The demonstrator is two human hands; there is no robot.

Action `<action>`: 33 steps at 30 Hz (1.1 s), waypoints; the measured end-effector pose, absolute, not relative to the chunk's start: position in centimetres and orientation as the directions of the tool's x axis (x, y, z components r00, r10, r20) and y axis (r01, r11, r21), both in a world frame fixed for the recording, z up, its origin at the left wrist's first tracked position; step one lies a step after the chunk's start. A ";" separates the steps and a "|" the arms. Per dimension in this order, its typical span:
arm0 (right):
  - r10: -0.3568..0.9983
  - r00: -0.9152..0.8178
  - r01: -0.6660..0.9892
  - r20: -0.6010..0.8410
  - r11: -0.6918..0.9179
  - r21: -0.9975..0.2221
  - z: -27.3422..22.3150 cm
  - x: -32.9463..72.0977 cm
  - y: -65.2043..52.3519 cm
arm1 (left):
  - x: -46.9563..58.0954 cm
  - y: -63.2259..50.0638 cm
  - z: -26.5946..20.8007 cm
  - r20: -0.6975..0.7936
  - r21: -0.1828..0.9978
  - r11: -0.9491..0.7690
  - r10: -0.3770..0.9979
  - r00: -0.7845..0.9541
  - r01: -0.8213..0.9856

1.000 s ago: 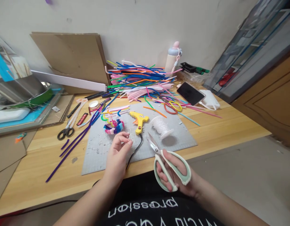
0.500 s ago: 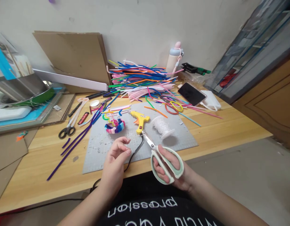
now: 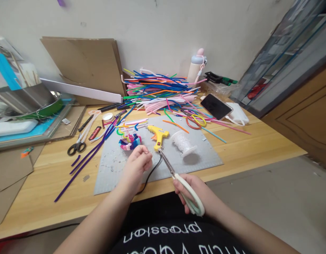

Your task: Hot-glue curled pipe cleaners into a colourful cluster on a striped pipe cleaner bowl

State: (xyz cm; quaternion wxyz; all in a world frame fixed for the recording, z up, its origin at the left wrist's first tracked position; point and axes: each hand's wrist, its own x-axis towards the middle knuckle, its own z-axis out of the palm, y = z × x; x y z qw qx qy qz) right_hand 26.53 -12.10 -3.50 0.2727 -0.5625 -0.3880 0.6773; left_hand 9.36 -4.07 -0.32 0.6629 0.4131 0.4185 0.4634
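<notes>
My right hand (image 3: 190, 192) is closed around the pale green-and-white handles of a pair of scissors (image 3: 168, 163), whose blades point up and left toward the base of a yellow glue gun (image 3: 159, 135). My left hand (image 3: 140, 160) hovers over the grey cutting mat (image 3: 110, 180), thumb and fingers pinched together; whatever they hold is too small to make out. Just beyond it sits a multicoloured ring of pipe cleaners (image 3: 129, 141) with curled pieces on top, partly hidden by the hand. To the right of the glue gun lies a spool of clear beaded string (image 3: 184, 144).
A heap of pipe cleaners (image 3: 160, 91) lies along the wall. Black-handled scissors (image 3: 76, 148) and purple pipe cleaners (image 3: 80, 164) are on the left. A phone (image 3: 215, 106), red-and-yellow scissors (image 3: 196, 120) and a bottle (image 3: 196, 68) stand or lie right. The glue gun's black cord (image 3: 151, 174) crosses the mat.
My left hand has moved up and right, and its fingers have closed into a pinch. My right hand has turned the scissors nearly edge-on, with the handles closer together.
</notes>
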 end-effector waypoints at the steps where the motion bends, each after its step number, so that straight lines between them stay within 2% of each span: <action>1: 0.809 -0.209 0.077 -0.549 -0.546 -0.834 -3.5 26.6 -12.2 | 9.8 -4.0 -0.6 -0.180 0.945 0.232 0.958 0.223 -0.233; 4: 0.808 -0.215 0.090 -0.549 -0.543 -0.835 -3.7 26.8 -12.3 | 10.7 -4.1 -1.6 -0.180 0.961 0.224 0.953 0.246 -0.165; 11: 0.809 -0.227 0.109 -0.542 -0.532 -0.839 -3.6 27.0 -12.5 | 11.0 -4.3 -2.4 -0.060 0.995 0.074 0.976 0.209 -0.062; 18: 0.820 -0.221 0.124 -0.528 -0.513 -0.849 -3.9 27.1 -12.7 | 10.8 -4.3 -2.2 -0.097 0.993 0.108 0.969 0.226 -0.038; 25: 0.792 -0.261 0.112 -0.552 -0.543 -0.832 -3.8 27.4 -12.8 | 10.3 -4.3 -2.7 -0.131 0.983 0.158 0.961 0.245 -0.093; 33: 0.793 -0.265 0.091 -0.549 -0.546 -0.833 -3.6 27.5 -12.9 | 10.5 -4.5 -2.1 -0.107 0.992 0.116 0.978 0.181 -0.045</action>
